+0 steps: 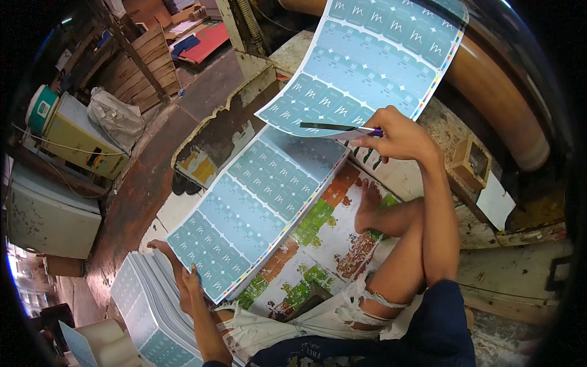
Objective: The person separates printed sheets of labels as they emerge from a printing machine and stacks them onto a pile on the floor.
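A long printed sheet point(263, 183) in light blue and teal lies sloping in front of me, with rows of rounded panels. Its near left corner is pinched by my left hand point(191, 282), thumb on top. Farther off, another stretch of the same print point(367, 67) curves upward and overhangs the far end of the lower stretch; whether the two are joined is hidden. My right hand point(394, 136) is closed at its lower edge, around a slim dark-bladed tool with a purple handle point(330, 126). The blade points left across the print; its exact kind is unclear.
A thick stack of printed sheets point(153, 306) stands at my lower left. Beneath my legs lies a patterned sheet point(318, 244). A large brown roller point(501, 98) and a small wooden box point(471, 160) are at right. White cabinets point(52, 208) stand at left.
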